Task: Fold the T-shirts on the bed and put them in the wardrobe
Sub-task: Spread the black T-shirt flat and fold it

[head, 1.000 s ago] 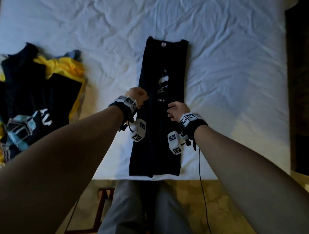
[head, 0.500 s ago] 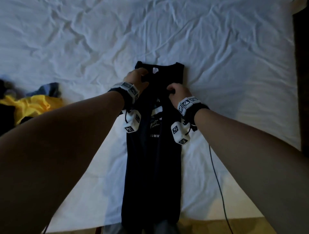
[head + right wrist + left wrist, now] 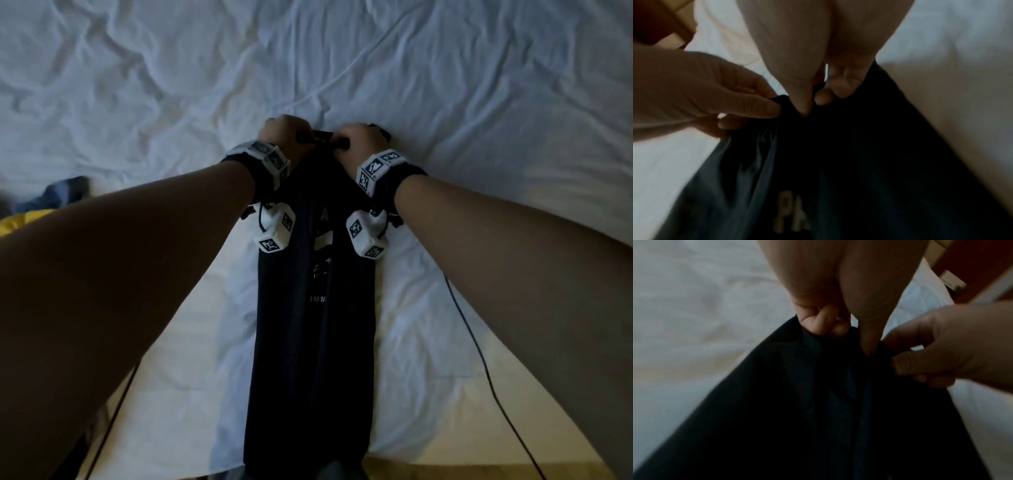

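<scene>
Hands pinch the far collar edge of the black T-shirt (image 3: 308, 342), left hand (image 3: 284, 132) and right hand (image 3: 359, 138) side by side, long axis running near-far on the bed (image 3: 479, 102), hem nearest the person.

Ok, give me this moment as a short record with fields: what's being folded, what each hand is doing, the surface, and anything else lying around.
item: long narrow black T-shirt with white print, sides already folded in, lying lengthwise
left hand: grips the shirt's far end
right hand: grips the same far end, beside the left
surface: wrinkled white bed sheet
other items: yellow garment and blue-grey cloth at the left edge
fold stage: lengthwise fold done, crosswise fold not yet made
</scene>
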{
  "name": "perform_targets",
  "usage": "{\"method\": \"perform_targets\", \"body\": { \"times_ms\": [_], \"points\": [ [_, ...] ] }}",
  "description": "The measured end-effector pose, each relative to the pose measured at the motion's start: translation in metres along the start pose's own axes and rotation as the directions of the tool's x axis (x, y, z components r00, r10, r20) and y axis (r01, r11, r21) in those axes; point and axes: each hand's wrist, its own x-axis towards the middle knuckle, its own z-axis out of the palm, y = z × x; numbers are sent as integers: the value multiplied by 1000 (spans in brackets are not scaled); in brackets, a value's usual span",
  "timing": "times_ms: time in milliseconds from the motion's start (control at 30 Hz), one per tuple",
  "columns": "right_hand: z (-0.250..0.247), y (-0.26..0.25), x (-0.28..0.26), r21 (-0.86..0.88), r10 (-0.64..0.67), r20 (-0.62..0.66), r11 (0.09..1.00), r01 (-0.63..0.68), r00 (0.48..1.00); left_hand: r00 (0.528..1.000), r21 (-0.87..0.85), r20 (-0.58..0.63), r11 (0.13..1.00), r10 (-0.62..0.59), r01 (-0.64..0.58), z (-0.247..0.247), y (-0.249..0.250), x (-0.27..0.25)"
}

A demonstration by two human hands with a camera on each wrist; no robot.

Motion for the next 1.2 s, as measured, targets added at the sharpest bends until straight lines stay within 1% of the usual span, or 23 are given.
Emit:
{"method": "perform_targets", "body": {
  "times_ms": [33, 100, 233, 300, 400, 500, 533, 567, 633, 700, 733, 800, 867, 967, 1033, 1133, 1200],
  "points": [
    [-2, 0, 1, 52, 25, -44, 998, -23, 999, 1000, -21, -22, 1000, -5, 5, -3, -1, 1],
    [-6, -2, 3, 126, 63, -83, 991, -52, 995, 999, -58, -49, 998, -19, 16, -7, -2, 2],
    [1, 0, 1, 118, 76, -81, 991, -66, 994, 998, -94, -29, 994, -56, 53, -3, -7, 0],
    [8, 0, -4, 148, 66, -71, 988, -54, 995, 998, -134, -49, 990, -46, 39, 0, -8, -7],
    [13, -2, -16, 179, 57, -138, 983, -32, 989, 988, -211, -149, 977, -42, 9, -2, -6, -25],
    [14, -5, -39, 265, 74, -215, 964, -14, 974, 958, -274, -268, 961, -102, 26, -5, -10, -52],
    [14, -6, -51, 294, 96, -216, 955, -29, 972, 951, -294, -278, 954, -137, 51, -5, -13, -63],
    [18, -6, -63, 321, 128, -203, 945, -57, 971, 949, -316, -262, 944, -178, 90, -1, -18, -74],
    [30, -4, -94, 373, 207, -154, 918, -137, 966, 950, -338, -182, 923, -254, 182, 10, -32, -101],
    [44, 2, -122, 413, 267, -114, 889, -199, 957, 941, -344, -97, 898, -325, 275, 24, -49, -124],
    [52, 5, -138, 429, 292, -93, 875, -226, 952, 937, -362, -59, 882, -345, 302, 32, -58, -139],
    [65, 10, -166, 441, 330, -52, 854, -275, 943, 932, -399, 9, 853, -362, 335, 47, -76, -165],
    [78, 16, -192, 442, 349, -25, 844, -303, 937, 920, -419, 48, 828, -389, 371, 61, -89, -190],
    [96, 21, -230, 431, 372, 1, 837, -336, 928, 892, -436, 92, 787, -443, 436, 80, -105, -223],
    [109, 26, -254, 434, 403, 29, 819, -375, 915, 870, -427, 144, 764, -472, 484, 93, -113, -244],
    [123, 32, -291, 424, 446, 81, 794, -436, 891, 843, -431, 203, 728, -498, 534, 115, -129, -274],
    [131, 36, -317, 412, 470, 108, 781, -470, 876, 833, -425, 226, 719, -504, 550, 131, -138, -294]
  ]
}}
